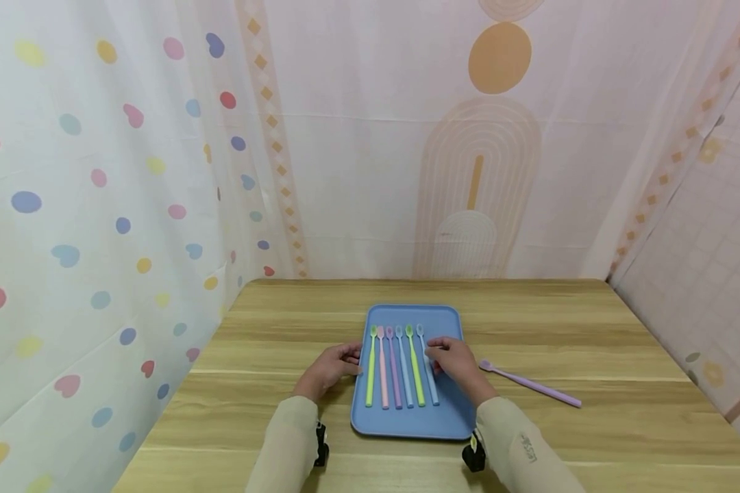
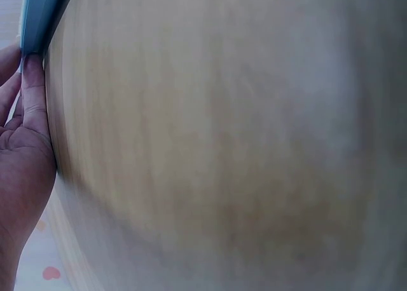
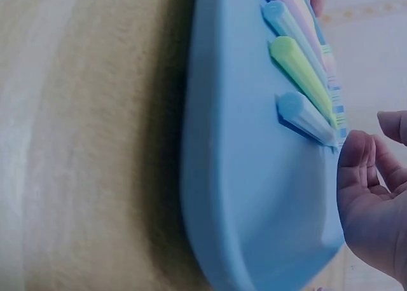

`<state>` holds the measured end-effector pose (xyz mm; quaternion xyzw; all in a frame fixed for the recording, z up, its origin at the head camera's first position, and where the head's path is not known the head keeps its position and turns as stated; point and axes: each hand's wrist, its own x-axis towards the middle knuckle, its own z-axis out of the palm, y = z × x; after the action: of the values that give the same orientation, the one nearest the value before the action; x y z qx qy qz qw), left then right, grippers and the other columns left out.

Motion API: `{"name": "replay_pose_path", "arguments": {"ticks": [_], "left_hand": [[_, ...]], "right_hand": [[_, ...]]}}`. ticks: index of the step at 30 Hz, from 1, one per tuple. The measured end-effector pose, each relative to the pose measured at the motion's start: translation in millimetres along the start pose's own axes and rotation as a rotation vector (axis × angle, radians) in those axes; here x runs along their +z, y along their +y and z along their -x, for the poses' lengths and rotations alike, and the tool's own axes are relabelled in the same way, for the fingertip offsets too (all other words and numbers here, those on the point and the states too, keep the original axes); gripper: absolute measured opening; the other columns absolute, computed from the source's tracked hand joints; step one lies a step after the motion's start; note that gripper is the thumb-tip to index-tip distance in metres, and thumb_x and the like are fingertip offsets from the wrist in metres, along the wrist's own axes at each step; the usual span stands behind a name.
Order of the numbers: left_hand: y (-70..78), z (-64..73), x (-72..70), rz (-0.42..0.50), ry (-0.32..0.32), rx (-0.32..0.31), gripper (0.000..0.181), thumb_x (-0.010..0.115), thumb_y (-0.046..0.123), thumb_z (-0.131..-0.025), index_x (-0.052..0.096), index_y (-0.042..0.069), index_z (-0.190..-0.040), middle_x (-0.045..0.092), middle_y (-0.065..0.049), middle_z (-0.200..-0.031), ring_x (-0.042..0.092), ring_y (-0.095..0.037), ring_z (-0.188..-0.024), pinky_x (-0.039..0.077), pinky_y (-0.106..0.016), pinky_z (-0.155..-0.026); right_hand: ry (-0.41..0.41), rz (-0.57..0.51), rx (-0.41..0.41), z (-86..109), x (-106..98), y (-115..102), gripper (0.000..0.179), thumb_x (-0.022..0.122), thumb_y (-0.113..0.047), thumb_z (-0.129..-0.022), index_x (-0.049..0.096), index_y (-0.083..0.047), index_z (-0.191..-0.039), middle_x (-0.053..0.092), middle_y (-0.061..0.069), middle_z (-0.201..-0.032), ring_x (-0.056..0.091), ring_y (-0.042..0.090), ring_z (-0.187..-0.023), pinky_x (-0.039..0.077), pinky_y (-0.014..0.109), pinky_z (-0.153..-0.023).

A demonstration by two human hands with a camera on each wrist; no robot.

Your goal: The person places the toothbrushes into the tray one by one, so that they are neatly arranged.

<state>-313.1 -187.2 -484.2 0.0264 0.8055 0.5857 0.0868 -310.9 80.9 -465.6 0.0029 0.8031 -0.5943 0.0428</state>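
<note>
A row of several toothbrushes lies side by side on a blue tray [image 1: 419, 430]. From left they are a green toothbrush [image 1: 371, 373], a pink one, a purple one, a blue one, another green one and a light blue toothbrush [image 1: 430, 378], which slants slightly. My left hand [image 1: 331, 370] touches the tray's left edge; in the left wrist view a straight finger [image 2: 34, 97] meets its side. Over the tray's right part, my right hand [image 1: 455, 363] is beside the light blue toothbrush, fingers loosely bent. In the right wrist view, thumb and fingers stand apart with nothing between them.
A purple toothbrush [image 1: 533, 385] lies on the wooden table [image 1: 530, 318] to the right of the tray, near my right forearm. Patterned curtains [image 1: 358, 171] hang behind the table and along both sides.
</note>
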Motion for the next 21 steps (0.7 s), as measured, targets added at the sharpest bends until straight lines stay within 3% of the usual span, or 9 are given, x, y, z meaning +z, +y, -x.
{"name": "replay_pose_path", "arguments": {"ticks": [10, 21], "left_hand": [[-1.8, 1.3, -0.1, 0.003, -0.012, 0.024, 0.052, 0.066, -0.015, -0.083, 0.054, -0.011, -0.134, 0.061, -0.017, -0.114, 0.056, -0.025, -0.100, 0.050, -0.035, -0.089], [1.3, 3.2, 0.9, 0.005, -0.003, 0.015, 0.053, 0.067, -0.014, -0.083, 0.054, -0.010, -0.134, 0.060, -0.017, -0.115, 0.056, -0.027, -0.101, 0.049, -0.037, -0.089]], "right_hand": [[-0.049, -0.031, 0.008, 1.0, -13.8, -5.9, 0.031, 0.061, -0.015, -0.097, 0.065, 0.005, -0.122, 0.065, 0.016, -0.101, 0.059, 0.018, -0.075, 0.055, 0.031, -0.069], [-0.083, 0.040, -0.021, 0.2, -39.4, -7.5, 0.036, 0.063, -0.017, -0.096, 0.063, 0.005, -0.126, 0.067, 0.013, -0.108, 0.062, 0.021, -0.083, 0.056, 0.033, -0.076]]}}
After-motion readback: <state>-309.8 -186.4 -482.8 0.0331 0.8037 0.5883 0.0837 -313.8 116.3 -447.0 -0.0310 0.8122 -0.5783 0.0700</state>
